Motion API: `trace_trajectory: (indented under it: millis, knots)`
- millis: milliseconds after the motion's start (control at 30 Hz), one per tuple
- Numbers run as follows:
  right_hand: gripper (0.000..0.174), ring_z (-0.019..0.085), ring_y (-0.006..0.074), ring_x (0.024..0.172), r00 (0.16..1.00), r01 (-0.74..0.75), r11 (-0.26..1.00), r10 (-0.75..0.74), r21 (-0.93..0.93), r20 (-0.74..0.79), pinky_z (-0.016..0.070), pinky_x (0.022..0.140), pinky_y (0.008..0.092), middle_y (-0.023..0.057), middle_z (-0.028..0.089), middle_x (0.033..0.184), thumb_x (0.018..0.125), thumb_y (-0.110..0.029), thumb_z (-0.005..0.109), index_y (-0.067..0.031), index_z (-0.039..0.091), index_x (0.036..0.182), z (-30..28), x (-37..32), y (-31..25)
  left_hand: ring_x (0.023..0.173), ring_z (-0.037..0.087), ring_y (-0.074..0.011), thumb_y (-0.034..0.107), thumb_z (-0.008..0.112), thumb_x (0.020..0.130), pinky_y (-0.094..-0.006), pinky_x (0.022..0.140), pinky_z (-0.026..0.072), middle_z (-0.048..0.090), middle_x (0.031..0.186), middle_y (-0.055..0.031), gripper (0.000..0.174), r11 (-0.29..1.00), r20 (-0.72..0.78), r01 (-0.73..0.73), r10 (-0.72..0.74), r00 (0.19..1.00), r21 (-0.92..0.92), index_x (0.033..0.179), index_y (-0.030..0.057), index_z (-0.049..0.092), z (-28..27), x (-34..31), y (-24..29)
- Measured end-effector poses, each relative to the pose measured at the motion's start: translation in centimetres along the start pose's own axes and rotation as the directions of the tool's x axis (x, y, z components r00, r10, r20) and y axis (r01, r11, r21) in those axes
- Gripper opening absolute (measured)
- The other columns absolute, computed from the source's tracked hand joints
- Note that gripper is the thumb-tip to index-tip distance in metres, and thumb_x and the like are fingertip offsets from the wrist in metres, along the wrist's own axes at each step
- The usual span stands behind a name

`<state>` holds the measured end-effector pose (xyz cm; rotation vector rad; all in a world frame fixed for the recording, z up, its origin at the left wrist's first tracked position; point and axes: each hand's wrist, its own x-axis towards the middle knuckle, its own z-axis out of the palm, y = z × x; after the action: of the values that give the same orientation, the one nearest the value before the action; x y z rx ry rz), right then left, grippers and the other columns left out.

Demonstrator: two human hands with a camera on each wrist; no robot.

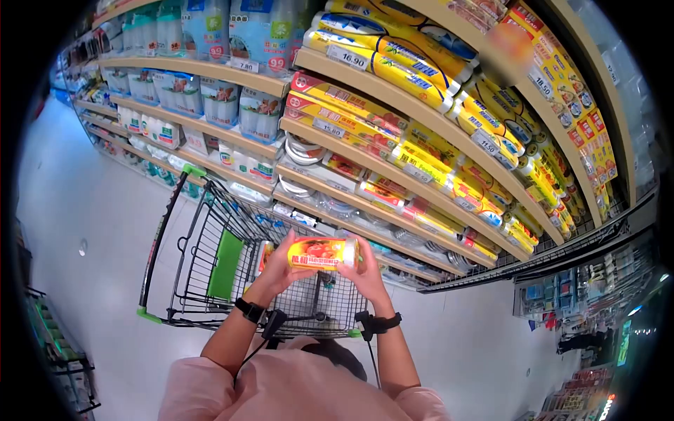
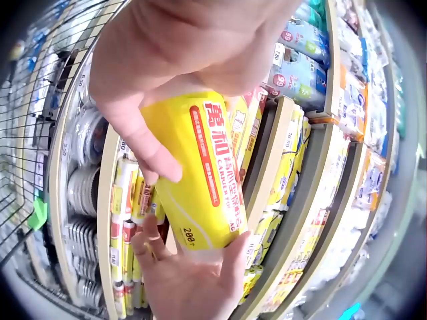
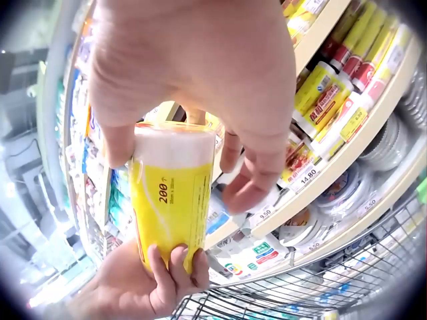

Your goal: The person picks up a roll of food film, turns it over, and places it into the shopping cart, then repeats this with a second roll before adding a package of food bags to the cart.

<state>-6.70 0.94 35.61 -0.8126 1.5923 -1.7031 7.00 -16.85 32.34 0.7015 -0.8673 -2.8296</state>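
Observation:
A yellow-and-red packaged roll [image 1: 319, 253] with a pale end is held between both hands over the cart. The left hand [image 1: 281, 265] grips its left end; in the left wrist view the thumb of this left hand [image 2: 167, 60] lies along the yellow wrapper of the roll [image 2: 197, 177]. At the pale end, the right hand [image 1: 366, 272] holds the roll with its thumb on the edge. The right wrist view has several fingers of the right hand [image 3: 200, 73] bent beside the roll [image 3: 172, 193], apart from its side.
Below the hands stands a wire shopping cart [image 1: 203, 281] with a green panel [image 1: 225, 263]. Another red-and-yellow package [image 1: 265, 257] shows beside the left hand. Ahead, shelves [image 1: 393, 81] carry yellow rolls, boxes and price tags. Grey floor [image 1: 98, 281] lies to the left.

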Motion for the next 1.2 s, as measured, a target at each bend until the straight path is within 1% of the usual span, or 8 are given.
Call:
trace_trajectory:
  millis: [133,233,367,500,667,967,1133,1200]
  knots:
    - [0.06,0.059,0.0205,0.112,0.987,0.12,0.989,-0.128,-0.085,-0.097,0.0529,0.09,0.0325,0.0121,0.057,0.126,0.09,-0.007,0.068,0.002,0.037,0.141,-1.4,1.0,1.7,0.111,0.064,-0.0232,0.042,0.054,0.099,-0.0381,0.084,0.0581,0.06,0.126,-0.0113,0.05,0.996,0.022,-0.094,0.094,0.995,0.004,0.137,0.0121,0.045,0.2,-1.1,0.2]
    - [0.053,0.064,0.0214,0.101,0.986,-0.061,0.984,0.086,0.167,-0.146,0.056,0.079,0.0353,0.0129,0.06,0.119,0.094,-0.009,0.064,-0.001,0.038,0.139,-1.3,0.7,2.1,0.115,0.059,-0.0256,0.014,0.067,0.091,-0.0391,0.086,0.0566,0.052,0.131,-0.0101,0.055,0.965,0.042,-0.257,0.255,0.966,0.056,0.14,0.0169,0.041,-0.3,-2.0,-0.6]
    - [0.047,0.061,0.0205,0.075,0.957,-0.128,0.931,0.207,0.343,-0.205,0.0485,0.056,0.0329,0.0137,0.063,0.104,0.1,-0.023,0.055,-0.0091,0.035,0.14,-0.8,0.9,1.5,0.111,0.061,-0.0246,0.015,0.065,0.093,-0.0385,0.084,0.0586,0.055,0.127,-0.0127,0.051,0.869,0.163,-0.4,0.366,0.916,0.293,0.138,0.0095,0.041,-0.7,-2.5,-1.2]
    - [0.052,0.058,0.0223,0.094,0.995,-0.097,0.918,0.092,0.386,0.031,0.0475,0.064,0.0346,0.0122,0.054,0.125,0.1,-0.027,0.053,-0.0129,0.03,0.144,-2.7,1.1,2.8,0.107,0.064,-0.0249,0.021,0.063,0.095,-0.0376,0.078,0.0614,0.057,0.123,-0.0157,0.045,0.936,-0.005,-0.317,0.321,0.947,0.153,0.131,0.0016,0.044,-0.3,-2.9,-0.2]
    - [0.065,0.053,0.0164,0.101,0.997,-0.037,0.982,0.025,0.185,0.067,0.0459,0.069,0.0295,0.0091,0.048,0.13,0.096,-0.025,0.06,-0.0135,0.026,0.15,0.2,0.6,-1.5,0.063,0.068,-0.0203,0.043,0.051,0.099,-0.03,0.051,0.0585,0.067,0.095,-0.0123,0.049,0.928,-0.057,-0.31,0.328,0.943,0.206,0.124,0.0009,0.05,-1.7,-3.0,-0.1]
    - [0.052,0.055,0.0089,0.08,0.998,-0.06,0.997,0.061,0.042,0.0,0.0433,0.059,0.0218,0.005,0.06,0.111,0.092,-0.017,0.063,-0.0104,0.039,0.138,0.9,1.2,-2.9,0.075,0.07,-0.0217,0.059,0.036,0.1,-0.0313,0.065,0.057,0.068,0.101,-0.0156,0.065,0.977,0.024,-0.149,0.148,0.989,0.151,0.128,0.0034,0.054,-0.4,-5.0,0.4]
    - [0.074,0.048,0.0239,0.126,0.993,-0.096,0.975,0.079,0.201,0.087,0.0459,0.1,0.0359,0.0098,0.041,0.144,0.086,-0.002,0.06,-0.0097,0.03,0.153,0.4,0.8,-2.9,0.091,0.068,-0.0258,0.031,0.049,0.099,-0.0359,0.074,0.0584,0.061,0.117,-0.0158,0.047,0.946,0.105,-0.315,0.306,0.946,0.081,0.137,0.004,0.041,-1.1,-5.1,0.0]
    - [0.076,0.049,0.0239,0.126,0.996,-0.046,0.985,0.031,0.166,0.089,0.0457,0.101,0.0379,0.0096,0.041,0.144,0.085,0.001,0.059,-0.0097,0.028,0.154,0.8,0.9,-3.1,0.102,0.065,-0.0244,0.011,0.058,0.092,-0.0367,0.078,0.0589,0.056,0.125,-0.0144,0.048,0.914,0.105,-0.394,0.385,0.917,0.092,0.136,0.0053,0.04,-1.1,-5.5,0.0]
